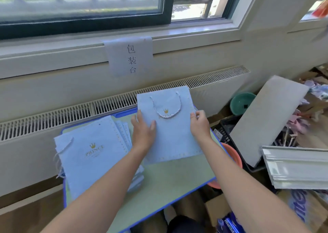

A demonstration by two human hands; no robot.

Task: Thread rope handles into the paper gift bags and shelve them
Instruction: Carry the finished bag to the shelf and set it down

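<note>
A flat light-blue paper gift bag (170, 135) with a gold crown mark lies tilted over the far side of the small table (177, 183). A white twisted rope handle (166, 106) loops across its upper face. My left hand (142, 131) grips the bag's left edge, thumb on top. My right hand (199, 124) pinches its right edge near the top. To the left lies a stack of the same blue bags (92, 161), the top one printed "PRINCE", with a rope handle (63, 147) hanging off its left end.
A radiator grille (106, 105) and a window wall with a paper sign (130, 57) stand behind the table. On the right are a grey board (266, 119), a black crate (229, 135), a green basin (241, 103), an orange basin (234, 158) and white boxes (294, 169).
</note>
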